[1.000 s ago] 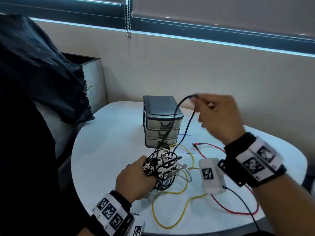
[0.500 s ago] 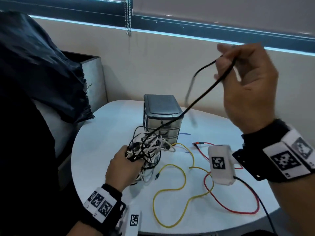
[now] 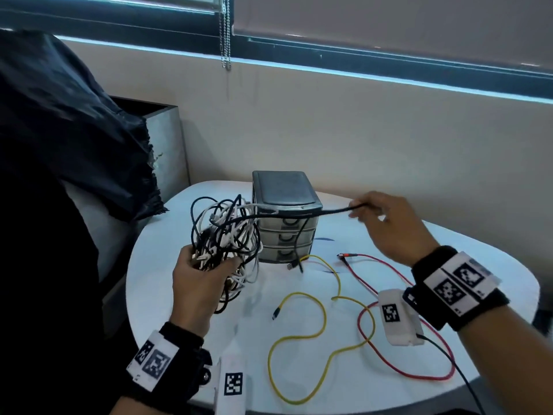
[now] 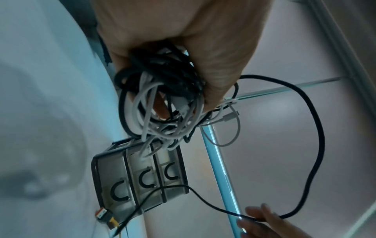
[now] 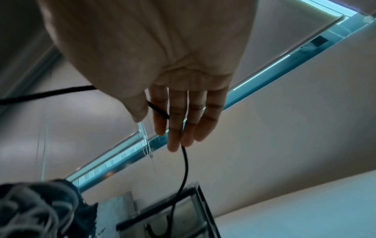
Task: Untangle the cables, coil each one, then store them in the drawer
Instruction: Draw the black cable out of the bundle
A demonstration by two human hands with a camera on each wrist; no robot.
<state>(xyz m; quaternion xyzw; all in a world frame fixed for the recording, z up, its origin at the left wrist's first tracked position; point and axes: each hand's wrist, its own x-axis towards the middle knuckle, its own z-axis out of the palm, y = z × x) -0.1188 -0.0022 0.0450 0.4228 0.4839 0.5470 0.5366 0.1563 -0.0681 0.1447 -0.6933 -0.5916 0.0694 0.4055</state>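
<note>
My left hand (image 3: 209, 265) grips a tangle of black and white cables (image 3: 224, 232), held up just left of the grey three-drawer unit (image 3: 284, 217); all of its drawers are shut. From the tangle one black cable (image 3: 314, 212) runs right across the unit's top to my right hand (image 3: 363, 208), which pinches it; its free end hangs down the drawer fronts. The left wrist view shows the fist (image 4: 183, 48) round the tangle (image 4: 162, 104). In the right wrist view the black cable (image 5: 185, 164) passes between thumb and fingers. A yellow cable (image 3: 323, 310) and a red cable (image 3: 374, 354) lie loose on the table (image 3: 493, 280).
The white table is small and rounded, and its front edge is close to me. A dark bag (image 3: 59, 130) and a grey bin (image 3: 164, 139) stand at the left. A wall is right behind the drawer unit, and a blind chain (image 3: 226, 40) hangs above.
My right hand has dropped from high up to the level of the drawer unit's top, still holding the black cable. My left hand has lifted the tangle up and to the left.
</note>
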